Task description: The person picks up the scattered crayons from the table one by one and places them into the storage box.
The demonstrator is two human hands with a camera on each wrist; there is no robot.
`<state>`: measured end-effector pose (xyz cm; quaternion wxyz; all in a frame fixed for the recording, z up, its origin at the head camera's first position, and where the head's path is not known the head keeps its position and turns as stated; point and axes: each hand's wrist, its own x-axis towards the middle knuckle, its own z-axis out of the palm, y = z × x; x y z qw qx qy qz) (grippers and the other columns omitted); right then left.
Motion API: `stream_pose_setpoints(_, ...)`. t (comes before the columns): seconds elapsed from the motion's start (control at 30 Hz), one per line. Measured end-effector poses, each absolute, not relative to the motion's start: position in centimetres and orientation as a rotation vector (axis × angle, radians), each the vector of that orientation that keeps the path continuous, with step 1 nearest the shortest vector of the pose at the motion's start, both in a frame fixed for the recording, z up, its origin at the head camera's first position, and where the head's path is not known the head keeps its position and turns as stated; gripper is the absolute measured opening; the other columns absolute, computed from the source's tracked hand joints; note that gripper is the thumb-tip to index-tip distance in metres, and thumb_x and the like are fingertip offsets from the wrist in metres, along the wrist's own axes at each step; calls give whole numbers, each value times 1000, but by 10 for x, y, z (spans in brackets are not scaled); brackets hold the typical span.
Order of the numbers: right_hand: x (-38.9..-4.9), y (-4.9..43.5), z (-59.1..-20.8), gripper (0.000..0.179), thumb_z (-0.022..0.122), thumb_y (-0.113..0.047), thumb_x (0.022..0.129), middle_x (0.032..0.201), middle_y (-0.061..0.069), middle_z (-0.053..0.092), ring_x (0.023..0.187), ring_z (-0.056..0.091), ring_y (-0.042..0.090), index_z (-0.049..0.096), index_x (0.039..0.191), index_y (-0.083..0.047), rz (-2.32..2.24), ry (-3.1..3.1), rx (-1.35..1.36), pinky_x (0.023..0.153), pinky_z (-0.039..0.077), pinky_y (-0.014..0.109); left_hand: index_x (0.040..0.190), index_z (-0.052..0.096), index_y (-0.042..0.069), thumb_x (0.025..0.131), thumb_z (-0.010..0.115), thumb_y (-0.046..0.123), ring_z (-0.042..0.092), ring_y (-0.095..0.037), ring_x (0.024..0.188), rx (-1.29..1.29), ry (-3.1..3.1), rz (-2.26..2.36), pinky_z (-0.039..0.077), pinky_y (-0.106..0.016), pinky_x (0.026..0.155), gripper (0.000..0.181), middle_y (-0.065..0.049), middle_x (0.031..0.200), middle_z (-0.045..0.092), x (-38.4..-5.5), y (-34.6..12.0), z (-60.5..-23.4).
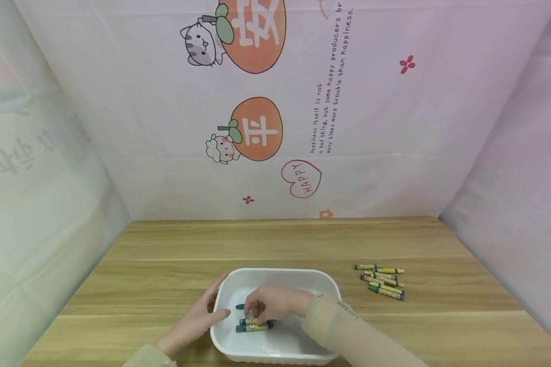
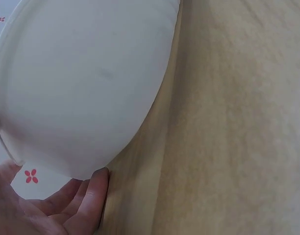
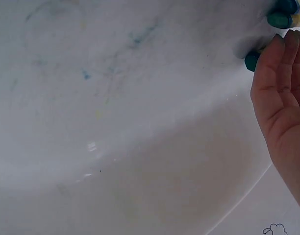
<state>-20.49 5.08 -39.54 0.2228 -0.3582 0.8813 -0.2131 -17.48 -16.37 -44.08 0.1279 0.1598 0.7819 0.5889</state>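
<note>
A white plastic tub [image 1: 298,351] stands on the wooden table. My left hand [image 1: 199,316] grips its left side, thumb over the rim; in the left wrist view its fingers [image 2: 91,200] press the outer wall low down. Inside the tub my right hand [image 1: 273,302] reaches down with curled fingers, pinching at a blue-ended crayon [image 1: 249,321] with a yellow wrapper. Just in front lies a dark-ended crayon [image 1: 252,329]. A green crayon tip [image 1: 240,306] pokes out left of the right hand, which hides the rest. In the right wrist view a teal crayon end [image 3: 251,61] shows beside the fingers.
To the right of the tub, a loose pile of several crayons [image 1: 385,289] in yellow wrappers lies on the table [image 1: 174,255]. Printed white cloth [image 1: 372,178] walls in the back and both sides. Faint colour smudges mark the tub floor [image 3: 140,39].
</note>
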Motion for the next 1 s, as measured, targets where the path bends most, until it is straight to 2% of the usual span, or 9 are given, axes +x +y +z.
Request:
stream_pose_setpoints(0.23, -210, 58, -381, 23, 70, -8, 80, 84, -6, 62, 77, 53, 0, 67, 102, -13, -679, 2430, -959, 68, 45, 14, 150, 6, 12, 91, 49, 12, 56, -27, 106, 415, 2156, 1735, 58, -40, 74, 73, -39, 139, 28, -178, -171, -438)
stream_pose_setpoints(0.5, -210, 84, -342, 26, 69, -9, 82, 92, 4, 65, 86, 59, 11, 65, 107, -13, -790, 2446, -1013, 72, 48, 17, 150, 5, 11, 91, 52, 10, 52, -32, 113, 442, 2126, 1752, 58, -41, 76, 75, -39, 142, 23, -179, -173, -437)
stream_pose_setpoints(0.6, -209, 105, -332, 26, 67, -10, 83, 94, 3, 65, 88, 58, 11, 65, 108, -15, -848, 2457, -1007, 75, 50, 19, 150, 4, 10, 90, 53, 11, 52, -33, 114, 469, 2137, 1739, 58, -39, 76, 77, -39, 143, 22, -179, -173, -437)
stream_pose_setpoints(0.9, -212, 195, -328, 34, 65, -15, 85, 102, 12, 64, 90, 57, 10, 60, 117, -6, -1041, 2519, -932, 79, 52, 22, 150, 6, 11, 90, 53, 10, 50, -36, 114, 482, 2150, 1722, 58, -38, 76, 76, -39, 142, 25, -177, -172, -439)
stream_pose_setpoints(1.0, -212, 224, -332, 36, 65, -20, 86, 102, 9, 64, 91, 57, 8, 59, 118, -5, -1043, 2585, -849, 78, 52, 22, 150, 8, 11, 89, 54, 10, 51, -35, 113, 460, 2160, 1722, 58, -38, 76, 76, -39, 141, 27, -176, -171, -437)
